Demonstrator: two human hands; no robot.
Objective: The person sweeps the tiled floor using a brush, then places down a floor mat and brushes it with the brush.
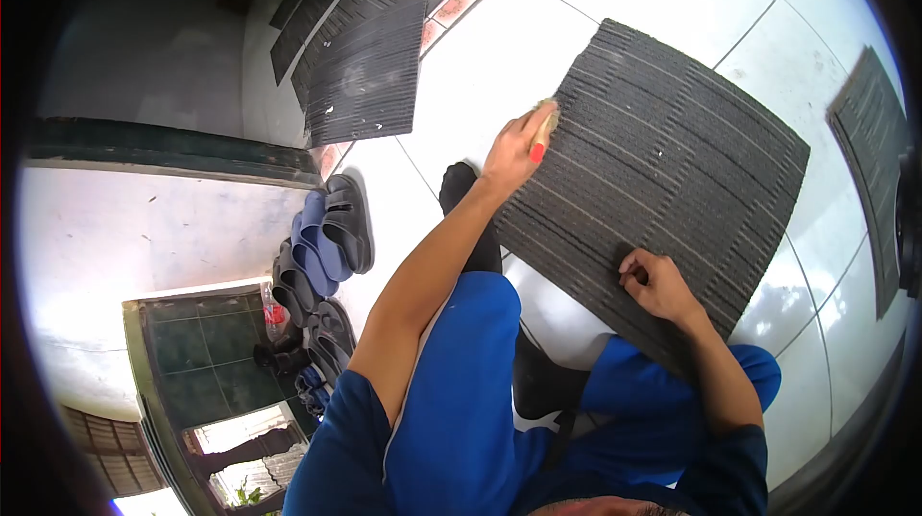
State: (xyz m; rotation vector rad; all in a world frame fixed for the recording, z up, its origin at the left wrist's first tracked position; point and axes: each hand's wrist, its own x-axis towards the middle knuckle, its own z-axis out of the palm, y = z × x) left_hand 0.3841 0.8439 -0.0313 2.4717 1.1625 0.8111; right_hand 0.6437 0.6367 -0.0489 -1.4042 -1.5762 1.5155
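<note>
A dark grey ribbed carpet tile (682,151) lies on the floor in front of me, its near corner by my bent leg. My left hand (514,149) is closed around a small brush (544,132) with pale bristles and a red end. The brush is at the tile's left edge, its bristles turned towards the tile. Over the near part of the tile, my right hand (661,288) has its fingers curled in a pinch. Whatever is between those fingertips, if anything, is too small to make out. Small pale specks dot the tile's surface.
More carpet tiles (365,74) lie overlapped at the upper left, by a doorway. Another tile (872,161) is at the far right. Several sandals and shoes (322,238) line the wall at left, near a plastic bottle (274,310). White floor tiles (490,46) surround me.
</note>
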